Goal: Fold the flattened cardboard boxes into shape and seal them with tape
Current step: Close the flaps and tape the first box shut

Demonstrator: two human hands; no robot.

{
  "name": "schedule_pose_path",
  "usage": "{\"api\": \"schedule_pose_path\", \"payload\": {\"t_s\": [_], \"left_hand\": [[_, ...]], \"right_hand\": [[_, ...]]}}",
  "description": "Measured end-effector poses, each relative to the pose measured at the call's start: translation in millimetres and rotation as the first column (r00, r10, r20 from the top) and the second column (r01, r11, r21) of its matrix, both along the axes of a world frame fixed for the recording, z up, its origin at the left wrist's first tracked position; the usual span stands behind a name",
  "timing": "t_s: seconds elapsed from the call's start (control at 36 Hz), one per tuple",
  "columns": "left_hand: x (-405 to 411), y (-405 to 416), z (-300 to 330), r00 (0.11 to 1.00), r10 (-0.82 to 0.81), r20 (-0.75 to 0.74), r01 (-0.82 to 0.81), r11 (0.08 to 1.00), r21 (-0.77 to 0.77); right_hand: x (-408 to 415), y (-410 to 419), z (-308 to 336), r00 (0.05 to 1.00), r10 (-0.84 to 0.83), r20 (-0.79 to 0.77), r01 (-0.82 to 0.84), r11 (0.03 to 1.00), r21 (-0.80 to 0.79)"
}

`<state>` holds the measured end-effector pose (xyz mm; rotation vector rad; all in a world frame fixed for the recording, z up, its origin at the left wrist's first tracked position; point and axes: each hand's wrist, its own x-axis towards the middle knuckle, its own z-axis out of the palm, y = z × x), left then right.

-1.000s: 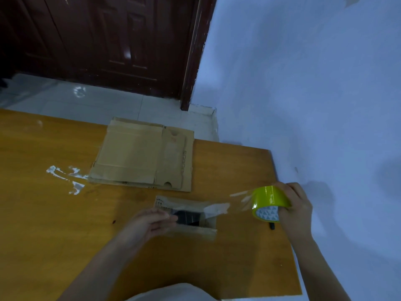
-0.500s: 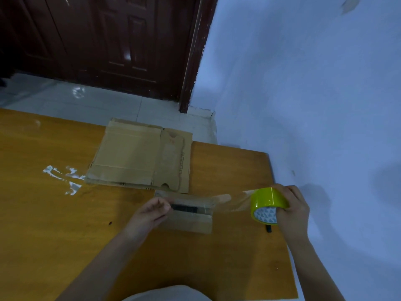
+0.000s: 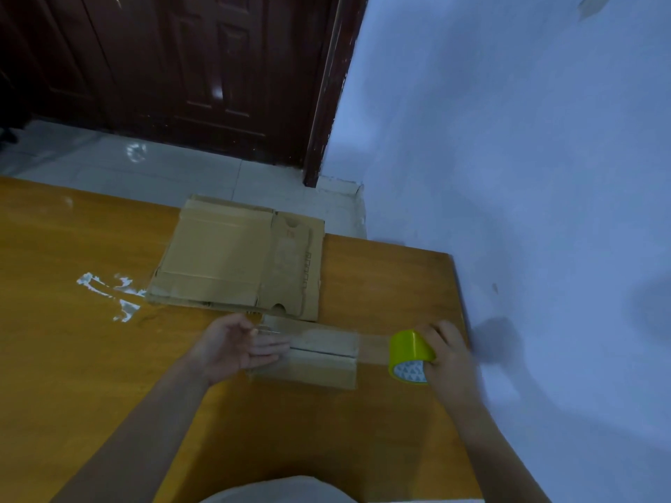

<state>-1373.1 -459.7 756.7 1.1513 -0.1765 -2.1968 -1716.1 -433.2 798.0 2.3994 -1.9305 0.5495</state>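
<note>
the small folded cardboard box (image 3: 319,357) sat near the tabletop (image 3: 90,375) right edge. left hand (image 3: 236,348) lay flat against it, fingers straight; right hand (image 3: 448,353) gripped the glossy yellow tape roll (image 3: 410,352), a clear strip stretched onto the box.

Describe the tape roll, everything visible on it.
The tape roll is a wide ring with a bright yellow-green outer face and a white inner core printed with small grey triangles. It stands on edge near the right end of the wooden table, its open side facing the camera. The right hand grips it from the right. A clear strip runs from it leftward across the top of the small cardboard box, over the centre seam. The left hand lies flat on the strip's far end.
</note>
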Motion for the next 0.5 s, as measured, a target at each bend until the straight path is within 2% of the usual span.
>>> {"api": "schedule_pose_path", "payload": {"t_s": [0.08,0.19,0.44,0.5], "left_hand": [[3.6,-2.2,-4.7,0.994,0.021,-0.107,-0.014,0.998,0.065],[6.8,-5.5,-11.8,0.987,0.017,-0.16,0.0,0.994,0.107],[11.3,-5.1,-18.1,0.968,0.094,-0.232,-0.063,0.988,0.139],[10.3,-4.3,-14.4,0.973,0.1,-0.207,-0.069,0.986,0.15]], "right_hand": [[7.0,-4.9,-18.5,0.997,0.035,-0.075,-0.028,0.995,0.093],[16.0,-5.5,-36.7,0.983,0.054,-0.177,-0.02,0.982,0.185],[23.5,-2.3,-46.6,0.98,0.058,-0.188,-0.018,0.978,0.207],[21.8,0.6,-47.6,0.984,0.059,-0.17,-0.023,0.979,0.205]]}}
